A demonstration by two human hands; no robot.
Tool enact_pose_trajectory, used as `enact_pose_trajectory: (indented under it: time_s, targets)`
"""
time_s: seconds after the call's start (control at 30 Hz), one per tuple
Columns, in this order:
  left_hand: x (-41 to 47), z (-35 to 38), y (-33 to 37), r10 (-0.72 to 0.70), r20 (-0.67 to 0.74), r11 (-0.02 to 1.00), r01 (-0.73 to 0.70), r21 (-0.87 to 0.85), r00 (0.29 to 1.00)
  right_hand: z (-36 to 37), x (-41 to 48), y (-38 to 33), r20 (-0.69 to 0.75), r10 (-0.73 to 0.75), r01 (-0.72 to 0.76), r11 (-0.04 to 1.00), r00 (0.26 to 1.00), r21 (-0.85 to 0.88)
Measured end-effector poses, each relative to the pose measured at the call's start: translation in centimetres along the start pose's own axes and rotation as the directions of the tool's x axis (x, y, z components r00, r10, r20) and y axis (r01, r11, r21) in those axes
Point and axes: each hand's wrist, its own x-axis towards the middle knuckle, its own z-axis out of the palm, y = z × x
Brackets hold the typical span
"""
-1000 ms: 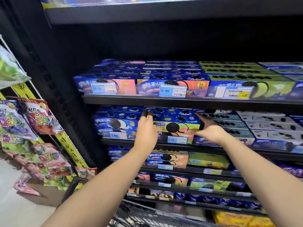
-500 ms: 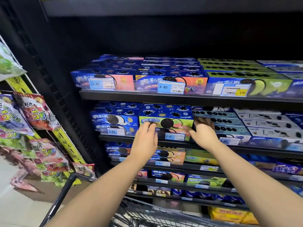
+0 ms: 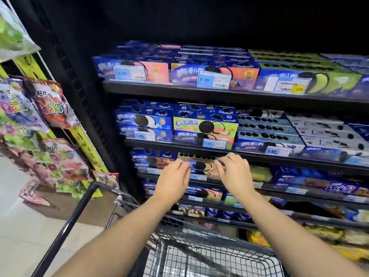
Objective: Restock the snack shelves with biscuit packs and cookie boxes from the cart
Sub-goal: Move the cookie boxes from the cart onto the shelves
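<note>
Blue cookie boxes fill several dark shelves. A green-fronted cookie box (image 3: 205, 124) sits on top of its stack on the second shelf (image 3: 259, 156). My left hand (image 3: 173, 179) and my right hand (image 3: 234, 172) hover side by side below that shelf edge, in front of the third-shelf boxes (image 3: 201, 165). Both hands hold nothing, and their fingers are loosely bent. The wire cart (image 3: 209, 254) stands under my forearms; no stock shows in its visible part.
Candy bags (image 3: 50, 124) hang on a rack at the left beside a yellow strip. The cart's black handle bar (image 3: 73, 220) runs diagonally at lower left. Price tags (image 3: 213, 79) line the shelf fronts. Yellow packs (image 3: 257, 237) lie on the lowest shelf.
Both hands let go of the green-fronted box on the second shelf and dropped down and back toward me. The view tilted down, showing more of the cart.
</note>
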Motion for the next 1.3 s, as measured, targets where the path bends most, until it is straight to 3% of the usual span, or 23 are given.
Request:
enact_pose_trajectory:
  time_s: [0.17,0.3,0.47,0.63,0.7,0.77,0.9,1.07,1.2,1.3]
  targets:
    - [-8.7,3.3,-3.7,-0.11,0.141,0.994,0.108,0.019,0.984,7.6,-6.3,-3.7,0.208,-0.086,0.07,0.994,0.974,0.082]
    - [-17.2,6.5,-7.5,-0.274,0.301,0.957,0.289,-0.005,0.913,15.0,-13.2,-5.7,0.459,-0.149,0.064,0.978,0.876,0.197]
    - [-27.9,10.7,-11.4,-0.477,0.511,0.859,0.501,0.101,0.715,23.6,-22.7,-7.0,0.739,-0.146,-0.122,0.947,0.657,0.296]
    - [-34.8,15.3,-13.9,-0.486,0.754,0.827,0.513,0.232,0.441,30.7,-29.0,-8.1,0.936,-0.122,-0.264,0.94,0.331,0.217]
    - [-36.1,16.9,-14.3,-0.446,0.799,0.858,0.446,0.254,0.403,33.0,-30.4,-8.5,0.963,-0.1,-0.301,0.937,0.252,0.176]
    - [-36.5,17.9,-14.5,-0.449,0.788,0.874,0.393,0.287,0.421,34.8,-31.3,-8.7,0.977,-0.085,-0.365,0.918,0.197,0.154]
    - [-36.8,19.0,-14.9,-0.402,0.789,0.913,0.272,0.306,0.465,36.9,-31.6,-8.8,0.979,-0.098,-0.548,0.816,0.179,0.182]
    - [-37.0,19.0,-14.5,-0.365,0.791,0.931,0.192,0.311,0.49,36.9,-32.0,-9.4,0.976,-0.109,-0.561,0.804,0.189,0.198]
    - [-36.8,18.9,-14.5,-0.433,0.753,0.901,0.269,0.341,0.496,35.6,-32.6,-10.0,0.968,-0.109,-0.658,0.716,0.225,0.233]
    - [-36.8,19.0,-14.4,-0.458,0.723,0.887,0.319,0.334,0.517,35.1,-33.5,-10.9,0.956,-0.018,-0.811,0.525,0.293,0.259]
